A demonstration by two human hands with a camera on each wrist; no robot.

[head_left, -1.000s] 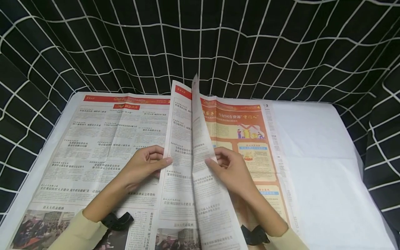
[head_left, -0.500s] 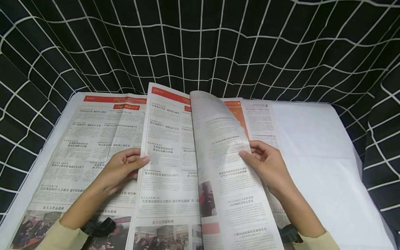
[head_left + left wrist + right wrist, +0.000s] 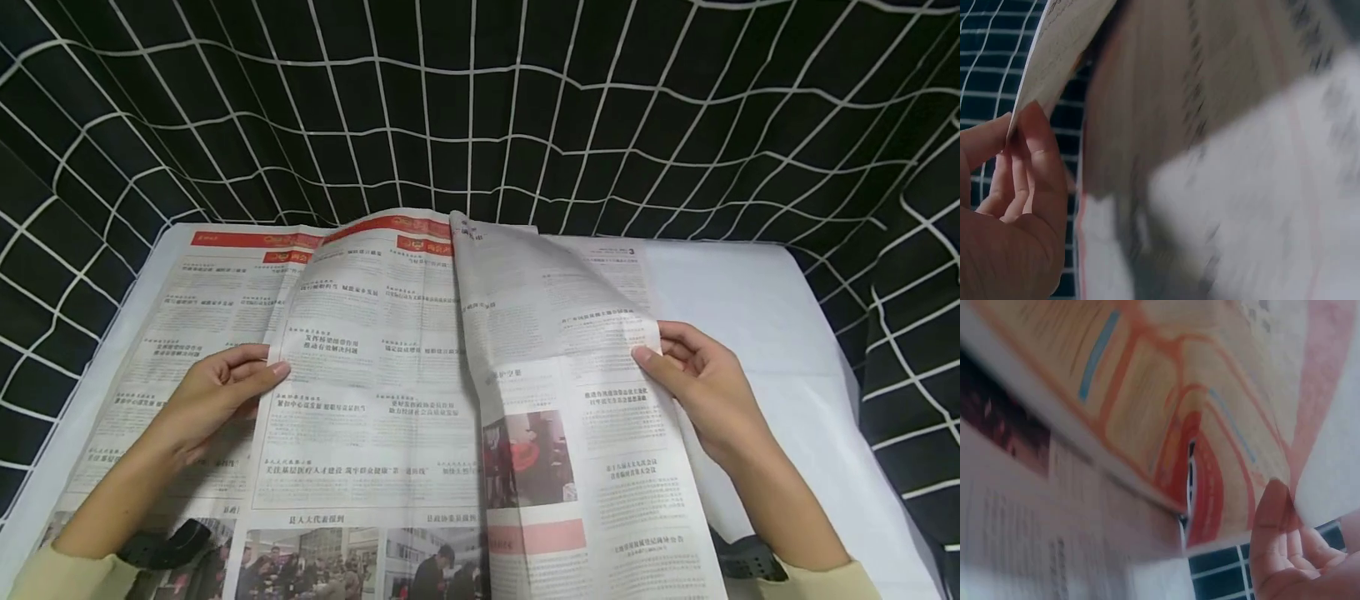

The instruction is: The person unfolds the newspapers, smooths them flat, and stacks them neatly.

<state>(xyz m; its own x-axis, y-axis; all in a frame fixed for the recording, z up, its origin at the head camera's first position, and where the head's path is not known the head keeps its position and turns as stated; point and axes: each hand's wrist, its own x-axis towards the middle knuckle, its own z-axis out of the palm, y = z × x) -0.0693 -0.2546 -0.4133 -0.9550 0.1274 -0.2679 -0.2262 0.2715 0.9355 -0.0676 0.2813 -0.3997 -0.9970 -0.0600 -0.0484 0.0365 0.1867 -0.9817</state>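
A raised newspaper sheet point(image 3: 360, 408) spans the space between my hands, with a fold down its middle. My left hand point(image 3: 206, 400) pinches its left edge between thumb and fingers; the left wrist view shows this hand point(image 3: 1022, 200) at the paper's edge. My right hand point(image 3: 708, 387) pinches the right edge, and in the right wrist view the fingers point(image 3: 1272, 519) hold the sheet near an orange printed page point(image 3: 1229, 487). The right half point(image 3: 630, 467) bows upward near its top. Beneath lies another newspaper page point(image 3: 161, 367), partly covered.
White table surface point(image 3: 757, 350) shows on the right. Black fabric with a white grid point(image 3: 480, 108) rises behind the table and at both sides. Black wrist straps point(image 3: 176, 546) sit at the cuffs of pale sleeves point(image 3: 71, 575).
My hands have moved apart, left hand leftward and right hand rightward, each still pinching its edge. The raised sheet has spread wider, and the orange page below it is now hidden in the head view.
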